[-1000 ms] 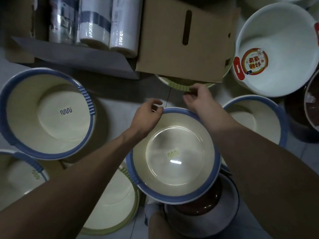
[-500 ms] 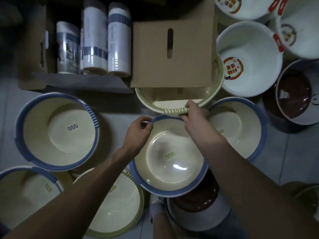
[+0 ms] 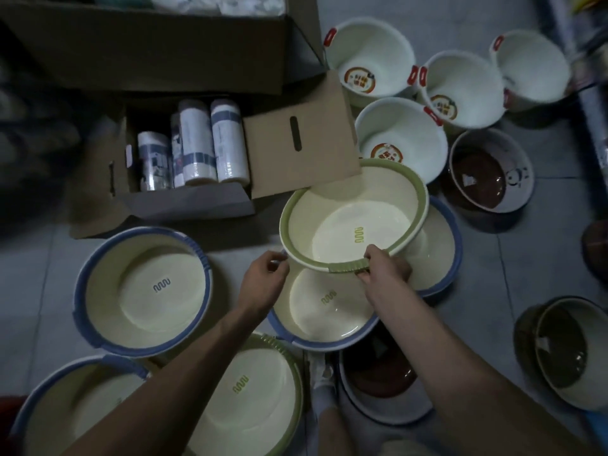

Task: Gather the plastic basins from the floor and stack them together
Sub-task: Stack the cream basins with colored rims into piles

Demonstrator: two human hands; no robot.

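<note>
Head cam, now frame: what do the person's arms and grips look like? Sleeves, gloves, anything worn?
Both arms are bare as far as the frame shows: left arm and right arm carry no sleeve. Left grip and right grip are ungloved; no watch, ring, band or marking is visible in this dim light.

Setting reads as a stockroom or shop back area: grey tiled floor (image 3: 526, 251) crowded with many near-identical plastic basins (image 3: 141, 291), white ones (image 3: 398, 126) with product stickers inside, beside open cardboard boxes (image 3: 322, 153) holding wrapped rolls (image 3: 197, 143).
</note>
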